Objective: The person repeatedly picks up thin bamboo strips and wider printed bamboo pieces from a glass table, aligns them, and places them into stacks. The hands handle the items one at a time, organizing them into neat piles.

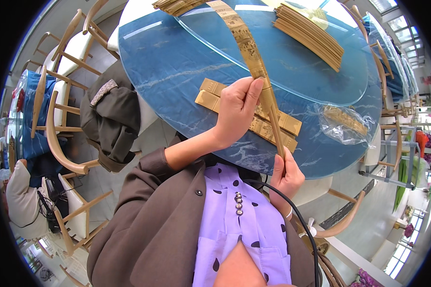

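Both my hands hold one long, narrow gold strip [244, 40] with dark printing, raised above the blue marbled table [167, 71]. My left hand [238, 112] is closed, pinching the strip around its middle between thumb and fingers. Nearer my body, my right hand [286, 178] grips its near end, where the strip looks narrowed or folded. I cannot tell whether it is paper or film. Beneath my left hand, flat gold printed strips [285, 123] lie side by side on the table, partly covered by that hand and the held strip.
A thick stack of gold-brown strips [311, 38] lies on the glass turntable [292, 81]. Another gold bundle [179, 5] is at the far edge. To the right sits a clear plastic bag [347, 124] with gold pieces inside. A dark jacket [111, 115] hangs over a chair at left.
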`<state>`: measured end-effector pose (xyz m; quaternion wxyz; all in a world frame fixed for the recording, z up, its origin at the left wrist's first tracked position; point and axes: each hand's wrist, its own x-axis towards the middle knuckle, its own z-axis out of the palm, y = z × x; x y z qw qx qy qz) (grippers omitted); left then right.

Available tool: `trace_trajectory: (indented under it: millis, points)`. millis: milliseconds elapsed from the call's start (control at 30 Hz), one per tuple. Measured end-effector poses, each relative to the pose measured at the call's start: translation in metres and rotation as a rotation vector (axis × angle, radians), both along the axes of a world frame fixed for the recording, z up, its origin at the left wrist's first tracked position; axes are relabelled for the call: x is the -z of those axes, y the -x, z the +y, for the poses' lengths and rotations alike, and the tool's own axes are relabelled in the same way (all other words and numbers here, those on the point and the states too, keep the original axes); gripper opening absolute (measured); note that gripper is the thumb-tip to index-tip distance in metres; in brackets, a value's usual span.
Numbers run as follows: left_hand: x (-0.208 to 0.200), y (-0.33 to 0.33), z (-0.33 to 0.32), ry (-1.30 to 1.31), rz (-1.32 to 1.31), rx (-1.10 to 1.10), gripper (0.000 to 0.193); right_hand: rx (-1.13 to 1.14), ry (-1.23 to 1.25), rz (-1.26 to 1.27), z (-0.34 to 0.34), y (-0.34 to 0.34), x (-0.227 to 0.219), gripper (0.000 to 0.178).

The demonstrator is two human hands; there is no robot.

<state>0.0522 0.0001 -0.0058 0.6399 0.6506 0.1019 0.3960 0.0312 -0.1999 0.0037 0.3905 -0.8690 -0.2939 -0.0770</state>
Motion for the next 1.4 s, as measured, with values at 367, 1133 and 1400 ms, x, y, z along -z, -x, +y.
trace_trajectory:
  millis: [367,1133,1400]
  points:
    - [0.015,0.012,-0.017,0.216,0.117,0.221,0.038,-0.014,0.039,-0.075,0.020,-0.009,-0.002,0.032]
    - [0.001,0.002,-0.003,0.181,0.195,0.100,0.039,-0.287,-0.244,-0.253,0.019,-0.009,0.019,0.032]
    - [0.001,0.010,-0.021,0.161,0.263,0.179,0.039,-0.282,-0.203,-0.200,0.024,-0.012,0.015,0.030]
